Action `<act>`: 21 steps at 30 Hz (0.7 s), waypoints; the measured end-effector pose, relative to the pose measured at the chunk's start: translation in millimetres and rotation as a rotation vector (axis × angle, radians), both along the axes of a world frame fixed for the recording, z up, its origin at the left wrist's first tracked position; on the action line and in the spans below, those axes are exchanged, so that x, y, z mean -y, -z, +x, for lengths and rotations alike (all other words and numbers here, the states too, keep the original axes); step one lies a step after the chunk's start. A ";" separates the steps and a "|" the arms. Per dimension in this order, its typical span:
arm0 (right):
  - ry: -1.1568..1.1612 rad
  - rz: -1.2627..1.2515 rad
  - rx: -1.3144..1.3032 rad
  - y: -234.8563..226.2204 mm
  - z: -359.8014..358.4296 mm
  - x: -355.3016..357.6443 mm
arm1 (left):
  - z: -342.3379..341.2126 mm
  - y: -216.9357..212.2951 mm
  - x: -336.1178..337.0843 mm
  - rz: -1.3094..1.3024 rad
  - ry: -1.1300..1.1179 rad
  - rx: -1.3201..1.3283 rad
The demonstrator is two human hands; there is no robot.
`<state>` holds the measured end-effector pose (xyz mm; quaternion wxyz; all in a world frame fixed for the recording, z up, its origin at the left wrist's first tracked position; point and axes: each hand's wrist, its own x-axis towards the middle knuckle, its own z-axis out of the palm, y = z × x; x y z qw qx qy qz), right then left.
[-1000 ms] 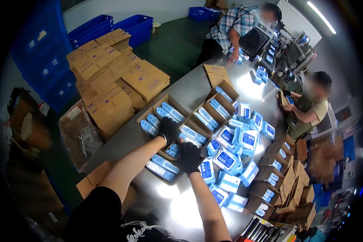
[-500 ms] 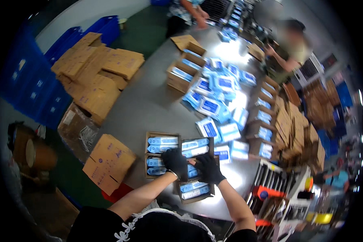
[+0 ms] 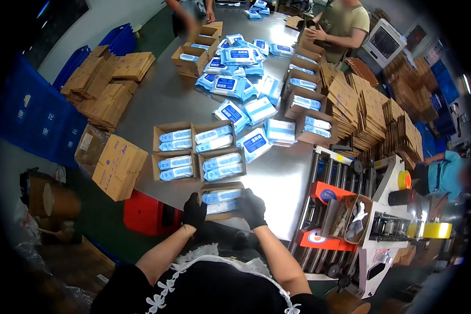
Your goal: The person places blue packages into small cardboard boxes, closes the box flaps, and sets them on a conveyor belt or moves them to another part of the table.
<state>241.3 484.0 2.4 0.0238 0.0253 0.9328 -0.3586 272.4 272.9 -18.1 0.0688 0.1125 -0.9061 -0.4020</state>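
A small open cardboard box [image 3: 211,187] stands near the table's front edge with two blue-and-white wipes packs [image 3: 221,196] on edge inside. My left hand [image 3: 194,210], black-gloved, grips its left side. Against the right side is my right hand [image 3: 250,208], gloved alike, its fingers partly over the box. Just beyond, four-square, sit similar cardboard boxes [image 3: 194,150], each with two wipes packs in it. Loose wipes packs [image 3: 255,145] lie to the right of them, and a heap of more packs [image 3: 240,56] spreads farther back.
Filled boxes line the right side of the metal table [image 3: 141,112], beside stacked flat cartons [image 3: 361,104]. A roller conveyor [image 3: 329,209] stands at the right. Folded cartons [image 3: 119,166] and a red stool [image 3: 149,213] are at the left. Two people work at the far end.
My hands have come back from over the grouped boxes to the sides of the nearest box. That box now stands apart from the group. The view has shifted.
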 end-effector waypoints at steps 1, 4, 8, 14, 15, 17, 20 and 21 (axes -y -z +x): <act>0.001 0.005 -0.035 3.2 9.2 -15.3 | -0.4 3.3 -10.6 -0.014 -0.012 -0.064; 0.097 -0.002 0.025 -2.4 25.1 -75.0 | -11.8 -4.9 -73.5 -0.115 0.065 0.001; -0.038 -0.001 0.120 -1.8 23.4 -112.8 | -27.5 -22.8 -148.0 -0.193 0.429 0.149; -0.253 -0.367 0.242 3.3 34.9 -152.4 | -57.8 -39.6 -122.6 -0.003 1.074 0.546; -0.235 -0.361 0.317 3.3 29.0 -156.2 | -58.8 -33.0 -119.5 0.030 0.931 0.442; -0.193 -0.060 0.152 24.8 22.4 -151.2 | -59.2 6.6 -118.9 0.100 0.656 0.231; -0.291 0.383 0.101 -1.7 14.7 -108.4 | -63.2 52.0 -116.6 0.363 0.396 0.656; -0.369 0.443 -0.002 -18.0 6.5 -99.5 | -66.7 45.1 -121.0 0.392 0.425 0.743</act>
